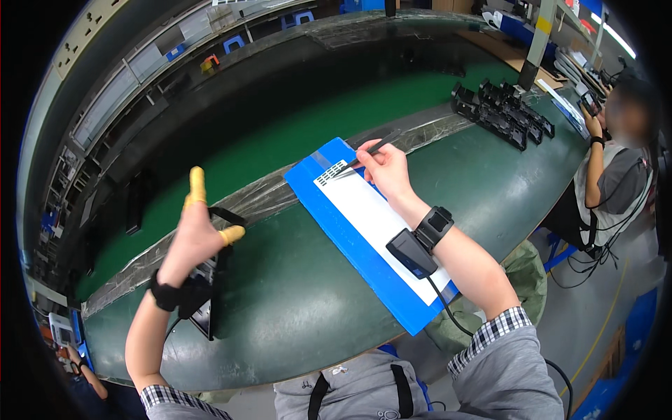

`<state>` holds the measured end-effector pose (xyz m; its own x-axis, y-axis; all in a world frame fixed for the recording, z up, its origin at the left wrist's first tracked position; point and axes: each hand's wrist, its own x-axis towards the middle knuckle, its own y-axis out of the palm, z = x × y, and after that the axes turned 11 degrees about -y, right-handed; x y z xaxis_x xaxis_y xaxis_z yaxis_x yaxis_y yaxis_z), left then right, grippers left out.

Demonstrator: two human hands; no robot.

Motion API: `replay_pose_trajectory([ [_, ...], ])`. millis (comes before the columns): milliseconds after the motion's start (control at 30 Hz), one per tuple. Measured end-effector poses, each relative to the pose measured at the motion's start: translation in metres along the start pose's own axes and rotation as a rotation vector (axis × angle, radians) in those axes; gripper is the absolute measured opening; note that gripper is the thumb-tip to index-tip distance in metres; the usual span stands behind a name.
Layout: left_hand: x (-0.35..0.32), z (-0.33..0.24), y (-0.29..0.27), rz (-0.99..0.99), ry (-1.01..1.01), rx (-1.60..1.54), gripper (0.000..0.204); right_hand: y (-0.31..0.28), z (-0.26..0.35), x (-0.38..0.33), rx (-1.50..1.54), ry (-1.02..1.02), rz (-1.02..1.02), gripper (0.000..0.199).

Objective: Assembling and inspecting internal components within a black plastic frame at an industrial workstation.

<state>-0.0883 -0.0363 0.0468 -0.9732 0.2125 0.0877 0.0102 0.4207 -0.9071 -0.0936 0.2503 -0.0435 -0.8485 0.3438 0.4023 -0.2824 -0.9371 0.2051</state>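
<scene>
My right hand (386, 168) is closed around slim black tweezers (380, 145), with the tips down at a white sheet (374, 218). A grid of small black stickers (332, 172) sits at the sheet's far end. Under the sheet lies a blue board (336, 224), slanting across the green table. On the left, my left hand (194, 234) is open, thumb and forefinger spread wide, both in yellow finger covers. Below that hand and wrist is a black frame-like part (210, 301), partly hidden by them; whether the hand touches it cannot be made out.
Several black molded parts (500, 112) stand grouped at the right rear of the table. Beyond a taped strip (262, 196) runs a green belt surface (280, 133). A metal post (539, 42) rises at the right rear. Another person (619, 161) sits at the right.
</scene>
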Motion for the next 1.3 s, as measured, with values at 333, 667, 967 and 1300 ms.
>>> replay_pose_trajectory([
  [333, -0.066, 0.047, 0.006, 0.186, -0.069, 0.195, 0.104, -0.002, -0.006, 0.003, -0.057, 0.012, 0.060, 0.007],
  [667, 0.041, 0.107, 0.011, -0.051, -0.190, -0.264, 0.084, -0.001, -0.010, 0.004, 0.022, 0.027, 0.029, 0.004],
  [967, 0.180, -0.098, 0.039, -0.181, 0.397, -0.132, 0.044, -0.004, -0.016, 0.004, 0.098, 0.016, -0.187, 0.006],
  [1300, 0.201, -0.412, 0.206, 0.293, 0.758, 0.383, 0.045, 0.000, -0.038, 0.003, -0.158, -0.129, -0.257, 0.012],
])
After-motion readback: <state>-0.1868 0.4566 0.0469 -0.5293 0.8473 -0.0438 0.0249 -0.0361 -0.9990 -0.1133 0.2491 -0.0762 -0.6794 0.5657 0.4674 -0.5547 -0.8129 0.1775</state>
